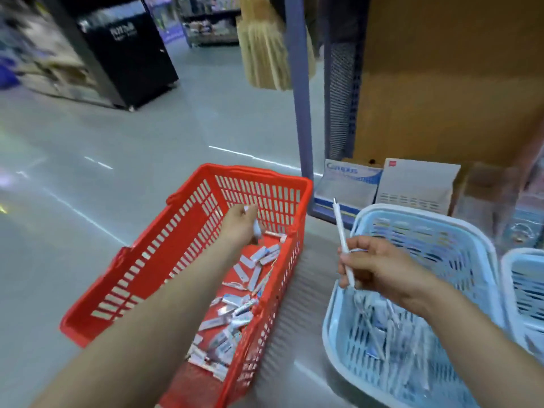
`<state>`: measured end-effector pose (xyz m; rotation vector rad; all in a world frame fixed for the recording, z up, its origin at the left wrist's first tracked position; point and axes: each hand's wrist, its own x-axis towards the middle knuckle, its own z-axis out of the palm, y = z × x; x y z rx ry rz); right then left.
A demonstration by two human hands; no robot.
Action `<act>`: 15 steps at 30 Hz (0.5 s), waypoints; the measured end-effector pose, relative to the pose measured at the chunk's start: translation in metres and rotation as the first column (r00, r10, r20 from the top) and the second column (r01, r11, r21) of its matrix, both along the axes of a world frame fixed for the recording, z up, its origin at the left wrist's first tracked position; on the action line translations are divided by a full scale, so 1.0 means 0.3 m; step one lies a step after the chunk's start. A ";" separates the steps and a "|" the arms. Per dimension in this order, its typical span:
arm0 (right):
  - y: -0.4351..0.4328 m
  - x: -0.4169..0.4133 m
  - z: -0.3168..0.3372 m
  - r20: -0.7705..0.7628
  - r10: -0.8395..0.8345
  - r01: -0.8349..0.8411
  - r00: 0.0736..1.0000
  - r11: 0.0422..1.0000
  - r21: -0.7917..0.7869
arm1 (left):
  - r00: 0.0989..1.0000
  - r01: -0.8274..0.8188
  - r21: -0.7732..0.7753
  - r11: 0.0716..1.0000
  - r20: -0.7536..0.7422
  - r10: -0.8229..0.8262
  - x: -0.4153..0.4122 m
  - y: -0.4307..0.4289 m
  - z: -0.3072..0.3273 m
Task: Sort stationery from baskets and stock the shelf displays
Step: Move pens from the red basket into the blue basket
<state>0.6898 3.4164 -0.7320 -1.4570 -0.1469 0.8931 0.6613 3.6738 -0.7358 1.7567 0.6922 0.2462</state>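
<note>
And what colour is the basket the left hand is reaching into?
The basket is red, clear in the head view.

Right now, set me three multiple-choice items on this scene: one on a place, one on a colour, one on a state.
1. The left hand is
A. inside the red basket
B. on a shelf
C. flat on the floor

2. The basket under the right hand is
A. green
B. light blue
C. black

3. The right hand is
A. open and empty
B. gripping a white pen
C. resting flat on a box

Answers:
1 A: the forearm crosses the red rim, and the fingers curl on a white packet above the basket's floor.
2 B: the light blue basket sits right below that hand.
3 B: the fingers curl round the pen's lower part, and its tip points up.
</note>
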 end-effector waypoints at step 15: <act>0.392 -0.067 -0.027 0.507 0.116 0.034 0.854 0.960 -0.277 | 0.909 0.066 0.010 0.998 -0.414 -0.056 0.038 0.223 -0.413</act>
